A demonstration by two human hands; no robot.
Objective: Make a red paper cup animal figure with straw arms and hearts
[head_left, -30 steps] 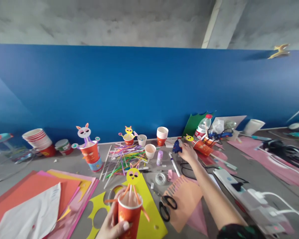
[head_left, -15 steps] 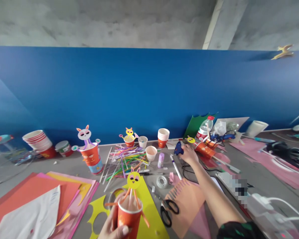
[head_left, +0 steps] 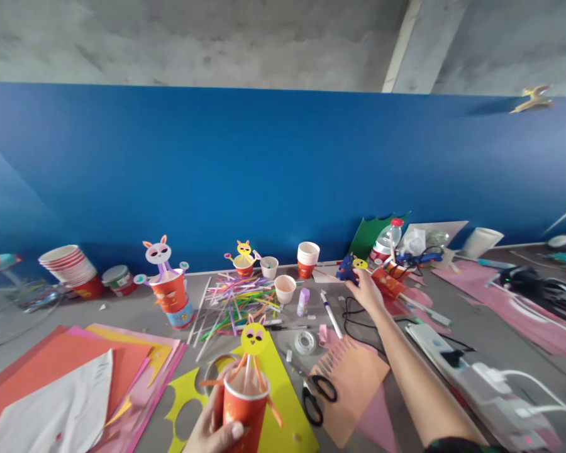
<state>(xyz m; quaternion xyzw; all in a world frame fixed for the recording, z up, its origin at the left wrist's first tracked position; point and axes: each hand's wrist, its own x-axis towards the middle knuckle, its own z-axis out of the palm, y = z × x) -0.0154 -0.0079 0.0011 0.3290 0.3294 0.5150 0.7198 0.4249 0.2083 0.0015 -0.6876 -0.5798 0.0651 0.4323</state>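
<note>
My left hand [head_left: 214, 418] is wrapped around a red paper cup [head_left: 245, 412] at the bottom centre. Out of the cup rises a yellow paper rabbit head [head_left: 255, 338], with orange strips as limbs. Farther back on the right, my right hand [head_left: 365, 290] grips a dark blue glue gun [head_left: 346, 268]; the fingers partly hide it. Its black cord [head_left: 353, 318] curls over the table below my wrist. Next to that hand lie another yellow paper face [head_left: 360, 263] and a red cup [head_left: 387, 283] on its side.
Scissors [head_left: 318, 396], a tape roll [head_left: 305, 342], a glue stick [head_left: 302, 302] and a pen [head_left: 331, 313] lie mid-table. Coloured strips [head_left: 245, 302] are heaped behind. Paper sheets [head_left: 136, 352] cover the left; a power strip [head_left: 471, 371] runs along the right. A bottle [head_left: 387, 241] stands near the blue partition.
My right hand has carried the glue gun slightly rightward and farther back, near the yellow face and lying cup. My left hand keeps the cup in nearly the same place.
</note>
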